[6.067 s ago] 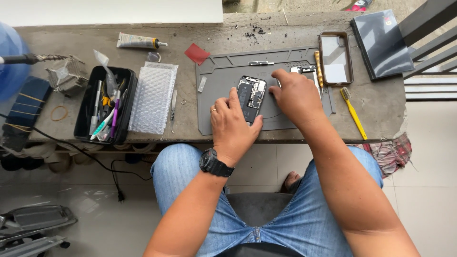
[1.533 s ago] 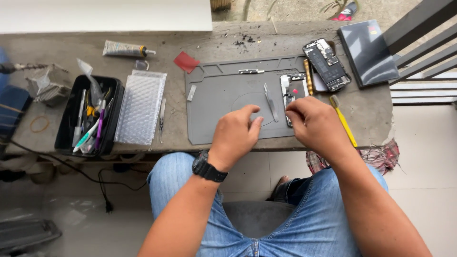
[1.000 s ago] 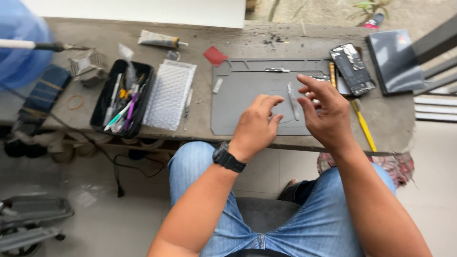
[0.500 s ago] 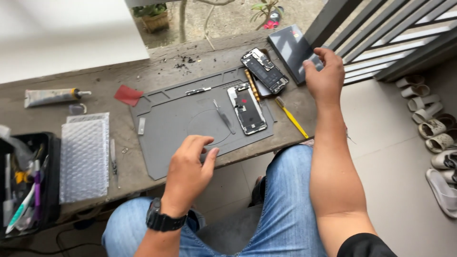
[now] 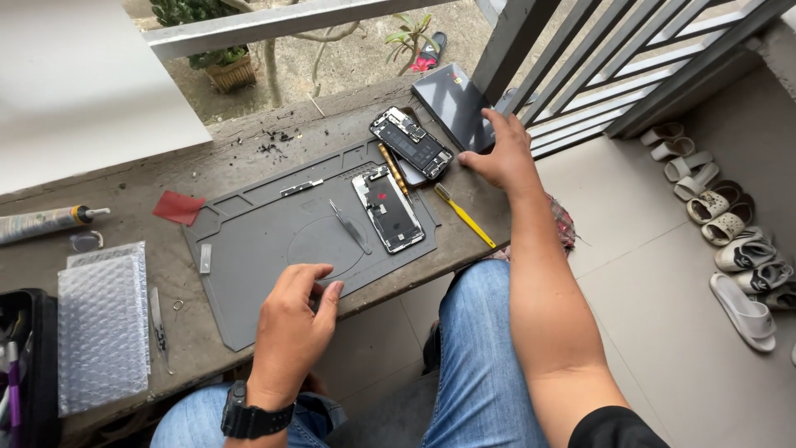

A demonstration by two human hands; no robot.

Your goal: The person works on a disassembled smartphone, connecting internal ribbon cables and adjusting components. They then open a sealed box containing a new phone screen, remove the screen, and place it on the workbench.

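Nearest to me, my left hand (image 5: 292,319) rests flat on the near edge of the grey silicone repair mat (image 5: 249,249), fingers loosely spread and holding nothing. Just beyond its fingertips a slim pair of metal tweezers (image 5: 349,226) lies slantwise on the mat, and beside that sits the opened phone body (image 5: 387,207), circuitry up, near the mat's right edge. By my judgement the stripping-down is well along: the phone is apart in pieces, nothing looks rejoined, and the putting together is all left to do. A second opened phone assembly (image 5: 411,143) lies farther back, off the mat's far right corner, with a yellow-handled pry tool (image 5: 464,216) on the bare concrete ledge (image 5: 232,162) to its right. My right hand (image 5: 500,156) reaches farthest, palm down with fingers spread against the near edge of the dark glass phone screen panel (image 5: 455,101) propped by the railing; it touches the panel but I cannot tell whether it grips it. As for containers, the black plastic tool tray (image 5: 25,365) at the far left shows only its edge, with a few coloured tool handles inside; a sheet of clear bubble wrap (image 5: 101,328) lies beside it, and a tube of adhesive (image 5: 46,222) behind.
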